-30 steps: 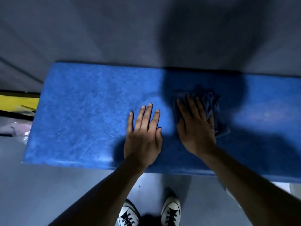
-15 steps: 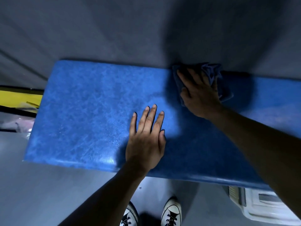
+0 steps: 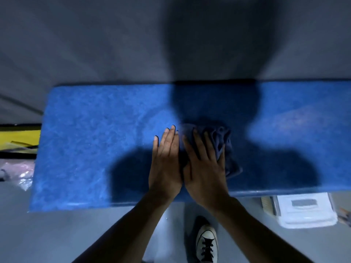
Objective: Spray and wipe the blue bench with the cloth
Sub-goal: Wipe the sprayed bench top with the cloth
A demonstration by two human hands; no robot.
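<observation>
The blue bench point(image 3: 91, 141) runs across the view against a grey wall, its top mottled and partly under my shadow. A dark blue cloth point(image 3: 224, 141) lies bunched on the bench near its middle. My right hand point(image 3: 205, 166) presses flat on the cloth, fingers spread over it. My left hand point(image 3: 167, 164) rests flat on the bare bench top, fingers together, its side touching my right hand. No spray bottle is in view.
A white plastic box point(image 3: 305, 211) sits on the grey floor under the bench's front right edge. Yellow and pink items point(image 3: 19, 141) lie past the bench's left end. My shoe point(image 3: 207, 243) stands on the floor in front of the bench.
My right hand has dragged the cloth from the bench's back edge toward the front, ending next to my left hand. The left hand stayed flat in about the same spot.
</observation>
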